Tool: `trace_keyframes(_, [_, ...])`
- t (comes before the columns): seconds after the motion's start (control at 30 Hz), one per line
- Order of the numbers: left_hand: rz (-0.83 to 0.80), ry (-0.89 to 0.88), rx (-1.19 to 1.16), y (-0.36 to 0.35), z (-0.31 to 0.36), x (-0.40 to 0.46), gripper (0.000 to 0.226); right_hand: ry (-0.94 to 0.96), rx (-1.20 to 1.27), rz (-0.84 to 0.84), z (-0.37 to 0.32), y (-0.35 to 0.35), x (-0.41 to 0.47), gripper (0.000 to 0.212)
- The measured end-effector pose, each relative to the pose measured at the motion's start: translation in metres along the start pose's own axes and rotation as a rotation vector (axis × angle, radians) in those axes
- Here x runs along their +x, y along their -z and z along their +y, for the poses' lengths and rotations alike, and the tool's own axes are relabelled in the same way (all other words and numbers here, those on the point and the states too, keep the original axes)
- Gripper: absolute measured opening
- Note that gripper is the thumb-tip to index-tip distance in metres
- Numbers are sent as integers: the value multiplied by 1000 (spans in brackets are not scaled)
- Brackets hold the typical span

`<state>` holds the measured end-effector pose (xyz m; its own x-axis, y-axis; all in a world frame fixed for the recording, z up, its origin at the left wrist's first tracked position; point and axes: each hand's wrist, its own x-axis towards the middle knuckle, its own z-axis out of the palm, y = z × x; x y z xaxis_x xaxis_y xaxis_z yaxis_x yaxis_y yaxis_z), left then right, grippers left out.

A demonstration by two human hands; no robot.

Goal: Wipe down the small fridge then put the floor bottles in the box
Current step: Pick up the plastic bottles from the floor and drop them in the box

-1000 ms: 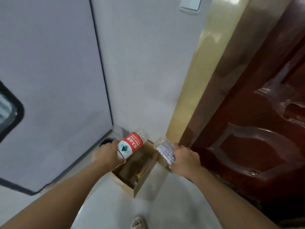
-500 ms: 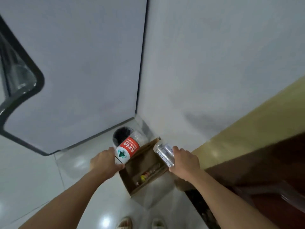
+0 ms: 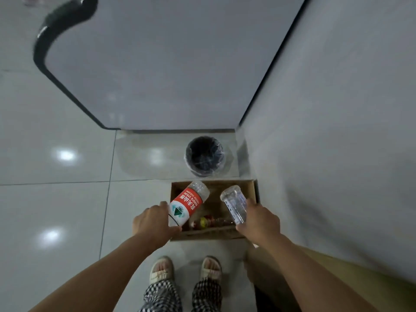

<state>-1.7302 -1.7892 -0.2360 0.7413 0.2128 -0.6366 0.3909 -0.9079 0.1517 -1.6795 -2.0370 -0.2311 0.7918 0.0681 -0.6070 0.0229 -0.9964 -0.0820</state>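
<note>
We find both hands occupied over the open cardboard box [image 3: 254, 192], which sits on the tiled floor [image 3: 56, 210] in the lower centre of the frame, just below a black-lined bin [image 3: 204, 156] and beside the wall at right. The left hand [image 3: 151, 224] is wrapped around the lower end of a red-labelled bottle [image 3: 187, 204], fingers curled about its body; the bottle tilts up and to the right, its far end over the box's left half. The right hand [image 3: 258, 219] grips a clear bottle [image 3: 234, 204] near one end in like fashion, the bottle slanting up and to the left over the box's right half. We judge both bottles to be thin plastic and light; whether either carries liquid we cannot tell. Such walls dent under a hard squeeze and the smooth film label may slide in the palm, so a moderate wrap around the ribbed or labelled midsection, as now held, appears the sound place to take hold. Inside the box, at its lower edge, lies at least one more bottle [image 3: 209, 221], on its side with a yellowish part and a dark reddish body; anything released from this height would land on or beside it. The pale fridge [image 3: 157, 64] fills the upper centre of the frame, well apart from both hands. We assess the bottle stage as under way, with these two not yet set down.
</note>
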Motion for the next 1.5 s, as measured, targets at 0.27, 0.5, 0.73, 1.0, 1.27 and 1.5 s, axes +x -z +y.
trace_keyframes(0.27, [-74, 31, -76, -134, 31, 108, 58, -35, 32, -103, 42, -125, 112, 60])
trace_keyframes(0.5, [-61, 85, -66, -250, 34, 238, 63, -64, 29, -113, 69, -241, 221, 55])
trace_keyframes(0.73, [-74, 60, -5, -324, 34, 301, 64, -90, -37, -129, 62, -314, 285, 43])
trace_keyframes(1.0, [-100, 13, -15, -345, 41, 318, 61, -101, 45, -241, 56, -340, 302, 68])
trace_keyframes(1.27, [-123, -111, 65, -280, 48, 273, 57, 32, 0, -278, 44, -280, 252, 68])
trace_keyframes(1.5, [-71, -191, 107, -154, 45, 200, 56, 111, -12, -256, 2, -173, 178, 71])
